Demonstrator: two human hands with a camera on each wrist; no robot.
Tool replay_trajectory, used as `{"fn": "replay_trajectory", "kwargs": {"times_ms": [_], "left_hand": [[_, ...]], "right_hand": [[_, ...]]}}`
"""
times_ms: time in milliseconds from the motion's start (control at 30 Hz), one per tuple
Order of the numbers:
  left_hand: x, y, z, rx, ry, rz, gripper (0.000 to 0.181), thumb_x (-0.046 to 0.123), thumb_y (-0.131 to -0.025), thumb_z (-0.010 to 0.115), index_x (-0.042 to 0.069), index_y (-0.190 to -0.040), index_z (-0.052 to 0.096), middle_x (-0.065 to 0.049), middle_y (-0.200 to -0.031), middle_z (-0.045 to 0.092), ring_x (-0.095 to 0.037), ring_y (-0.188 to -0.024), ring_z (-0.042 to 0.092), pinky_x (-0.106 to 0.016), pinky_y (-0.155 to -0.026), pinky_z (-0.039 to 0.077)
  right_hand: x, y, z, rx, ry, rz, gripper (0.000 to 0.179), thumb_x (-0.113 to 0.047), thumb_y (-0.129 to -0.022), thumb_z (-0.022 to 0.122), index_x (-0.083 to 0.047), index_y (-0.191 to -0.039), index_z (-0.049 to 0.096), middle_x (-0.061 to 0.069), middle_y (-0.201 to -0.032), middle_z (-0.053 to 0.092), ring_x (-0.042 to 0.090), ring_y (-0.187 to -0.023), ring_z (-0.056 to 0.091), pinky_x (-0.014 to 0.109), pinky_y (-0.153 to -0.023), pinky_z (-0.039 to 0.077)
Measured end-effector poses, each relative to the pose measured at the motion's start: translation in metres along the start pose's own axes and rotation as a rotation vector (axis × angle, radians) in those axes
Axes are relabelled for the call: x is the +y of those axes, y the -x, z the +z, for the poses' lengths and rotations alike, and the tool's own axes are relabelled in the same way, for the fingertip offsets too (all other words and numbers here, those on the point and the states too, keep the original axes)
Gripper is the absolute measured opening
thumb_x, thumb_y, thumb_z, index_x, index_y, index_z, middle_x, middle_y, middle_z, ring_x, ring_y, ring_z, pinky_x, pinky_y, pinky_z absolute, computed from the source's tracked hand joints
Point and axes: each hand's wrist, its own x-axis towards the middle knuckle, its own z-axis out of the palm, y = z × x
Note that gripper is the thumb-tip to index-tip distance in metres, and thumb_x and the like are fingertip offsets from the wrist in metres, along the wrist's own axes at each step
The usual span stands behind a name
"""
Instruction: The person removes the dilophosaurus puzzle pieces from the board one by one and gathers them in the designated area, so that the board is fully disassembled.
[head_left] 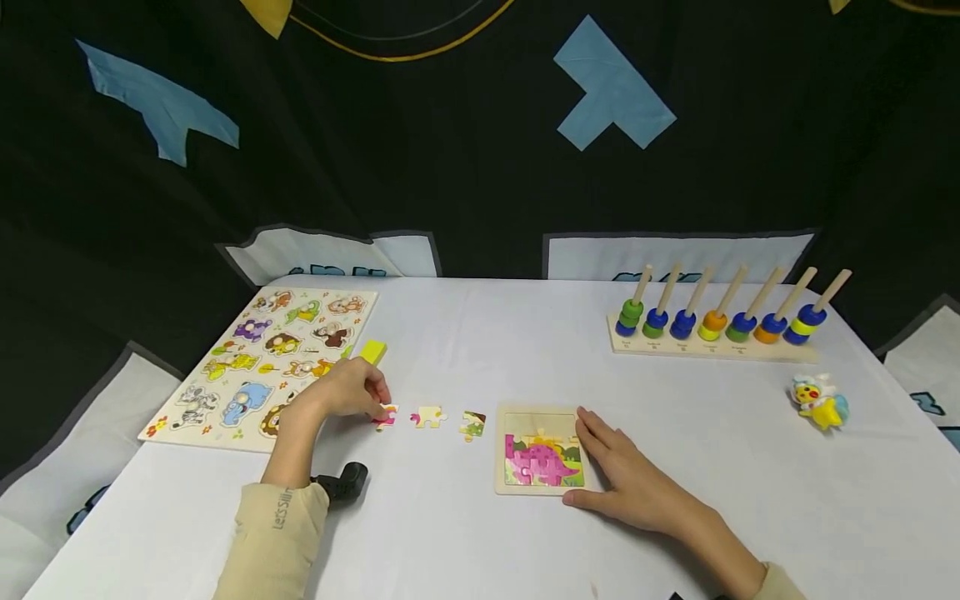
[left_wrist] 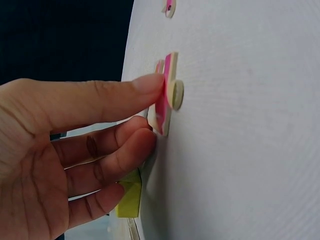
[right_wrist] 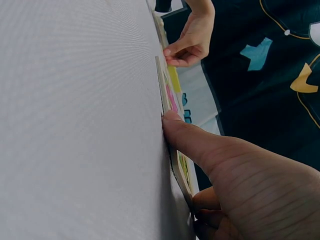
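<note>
My left hand (head_left: 341,392) pinches a pink jigsaw piece (left_wrist: 162,100) between thumb and index finger, low over the white table. Its other fingers are bent, free of the piece. To the right of it, a cream jigsaw piece (head_left: 428,417) and a green-and-brown jigsaw piece (head_left: 473,424) lie apart on the tabletop. My right hand (head_left: 630,479) holds the wooden puzzle tray (head_left: 501,450) at its right side, thumb at the near edge and fingers along the right edge. Inside the tray, joined pieces show a pink dinosaur (head_left: 542,463); the upper part of the tray is bare wood.
An animal puzzle board (head_left: 258,371) lies at the left, with a yellow block (head_left: 372,352) beside it. At the back right stands a wooden peg stand (head_left: 720,348) with coloured rings. A small yellow toy figure (head_left: 821,404) is near the right edge.
</note>
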Motion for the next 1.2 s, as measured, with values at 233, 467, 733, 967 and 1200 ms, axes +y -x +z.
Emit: {"fn": "replay_trajectory", "kwargs": {"times_ms": [233, 467, 733, 967, 1200], "left_hand": [[0.004, -0.002, 0.003, -0.001, -0.019, -0.001, 0.012, 0.009, -0.073, 0.079, 0.008, -0.076, 0.068, 0.000, -0.067, 0.062, -0.014, -0.064, 0.051, -0.027, -0.060, 0.040], [0.003, -0.007, 0.000, -0.026, -0.021, 0.026, 0.013, 0.010, -0.073, 0.079, 0.008, -0.077, 0.067, 0.000, -0.067, 0.061, -0.013, -0.065, 0.050, -0.027, -0.062, 0.039], [0.003, -0.007, 0.000, -0.036, -0.015, 0.043, 0.009, 0.004, -0.076, 0.074, 0.006, -0.079, 0.066, -0.002, -0.069, 0.060, -0.014, -0.065, 0.050, -0.026, -0.061, 0.039], [0.029, -0.007, -0.001, 0.025, -0.078, 0.102, 0.010, 0.001, -0.080, 0.069, 0.003, -0.090, 0.068, -0.006, -0.077, 0.060, -0.017, -0.068, 0.052, -0.027, -0.063, 0.042], [0.102, -0.007, 0.027, 0.025, -0.064, 0.347, 0.019, 0.015, -0.085, 0.072, 0.004, -0.100, 0.071, -0.003, -0.083, 0.067, -0.014, -0.077, 0.057, -0.027, -0.071, 0.048]], "right_hand": [[0.001, 0.001, 0.000, 0.000, 0.000, 0.003, 0.097, -0.058, -0.082, 0.066, 0.004, -0.147, 0.029, 0.017, -0.159, 0.019, 0.037, -0.146, 0.019, 0.058, -0.113, 0.021], [0.000, 0.003, 0.000, 0.008, 0.004, 0.022, 0.098, -0.056, -0.081, 0.068, 0.002, -0.148, 0.028, 0.015, -0.160, 0.018, 0.037, -0.146, 0.020, 0.059, -0.113, 0.022], [0.000, 0.000, 0.000, 0.019, 0.024, -0.005, 0.096, -0.056, -0.082, 0.067, 0.003, -0.148, 0.028, 0.015, -0.159, 0.019, 0.037, -0.146, 0.021, 0.058, -0.113, 0.021], [0.001, -0.004, -0.001, 0.015, 0.018, -0.004, 0.096, -0.051, -0.081, 0.070, 0.004, -0.148, 0.027, 0.017, -0.159, 0.018, 0.037, -0.146, 0.020, 0.058, -0.114, 0.019], [0.002, -0.004, 0.000, 0.006, 0.019, -0.012, 0.096, -0.048, -0.081, 0.071, 0.006, -0.147, 0.026, 0.018, -0.159, 0.018, 0.037, -0.146, 0.019, 0.057, -0.114, 0.019]]}}
